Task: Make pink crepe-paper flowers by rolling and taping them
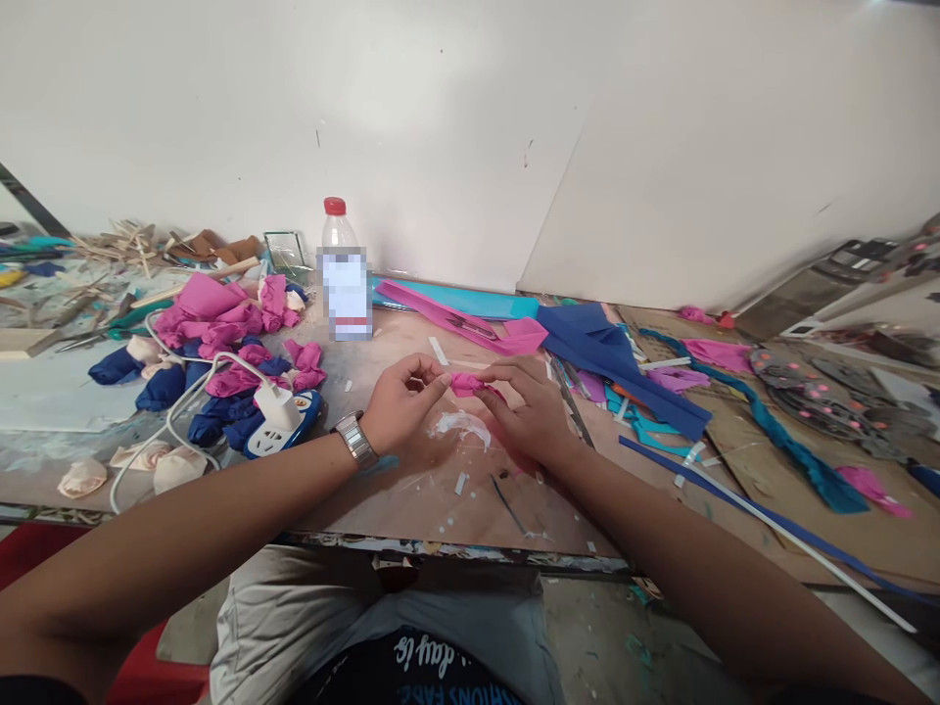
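Note:
Between my two hands, just above the table, is a small pink crepe paper roll (464, 383). My left hand (406, 399) pinches its left end between thumb and fingers; a metal watch is on that wrist. My right hand (530, 403) grips the other end with thumb and forefinger. Below the roll, a whitish smear (470, 427) marks the tabletop. A pile of pink crumpled paper pieces (220, 318) lies to the left, with dark blue paper pieces (160, 387) and cream paper rosettes (82, 479) around it.
A blue power strip (312, 416) with a white plug and cable lies left of my hands. Behind stands a red-capped bottle (339, 230). Pink paper strip (470, 323) and dark blue paper (617, 362) lie at the back right. A white stick (800, 548) overhangs the front edge.

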Tool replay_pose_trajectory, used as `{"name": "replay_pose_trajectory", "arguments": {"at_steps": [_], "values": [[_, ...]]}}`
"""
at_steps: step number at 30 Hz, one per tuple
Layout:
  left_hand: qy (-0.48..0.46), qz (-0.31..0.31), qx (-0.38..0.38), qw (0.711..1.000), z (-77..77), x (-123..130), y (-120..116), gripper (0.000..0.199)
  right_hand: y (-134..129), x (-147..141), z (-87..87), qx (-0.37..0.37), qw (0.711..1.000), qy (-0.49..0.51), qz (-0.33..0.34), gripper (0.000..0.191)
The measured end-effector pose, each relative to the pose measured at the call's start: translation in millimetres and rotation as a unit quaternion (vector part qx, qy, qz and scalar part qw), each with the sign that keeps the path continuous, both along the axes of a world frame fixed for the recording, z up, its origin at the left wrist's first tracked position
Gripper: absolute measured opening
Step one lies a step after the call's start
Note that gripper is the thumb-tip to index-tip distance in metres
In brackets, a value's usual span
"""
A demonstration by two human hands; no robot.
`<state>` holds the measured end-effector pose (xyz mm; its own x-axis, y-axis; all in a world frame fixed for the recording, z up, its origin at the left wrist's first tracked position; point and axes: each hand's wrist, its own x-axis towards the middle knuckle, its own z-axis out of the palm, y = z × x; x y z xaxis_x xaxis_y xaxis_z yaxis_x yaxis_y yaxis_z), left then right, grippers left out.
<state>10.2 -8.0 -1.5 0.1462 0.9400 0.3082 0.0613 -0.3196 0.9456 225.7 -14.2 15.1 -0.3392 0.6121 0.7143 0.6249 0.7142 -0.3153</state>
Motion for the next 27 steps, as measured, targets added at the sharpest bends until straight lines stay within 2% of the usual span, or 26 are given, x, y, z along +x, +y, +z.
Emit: {"name": "replay_pose_trajectory", "arguments": {"at_steps": [6, 14, 20, 27], "values": [[-0.006, -0.01, -0.057, 0.998, -2.2, 0.7, 2.6, 0.038, 1.5, 0.8, -1.6, -0.008, 1.0, -0.007, 0.0, 0.01], [-0.038, -0.033, -0.104, 0.993, -0.5, 2.1, 2.5, 0.038, 2.0, -0.2, -2.3, 0.009, 1.0, -0.016, 0.012, 0.008], [-0.05, -0.034, -0.112, 0.992, -0.5, 2.2, 2.9, 0.038, 2.0, 0.7, -2.2, -0.007, 1.0, -0.023, 0.004, 0.009], [-0.042, -0.073, -0.15, 0.985, -6.1, 2.9, 4.5, 0.046, 3.7, 1.6, -4.8, -0.022, 1.0, -0.021, -0.002, 0.01]]}}
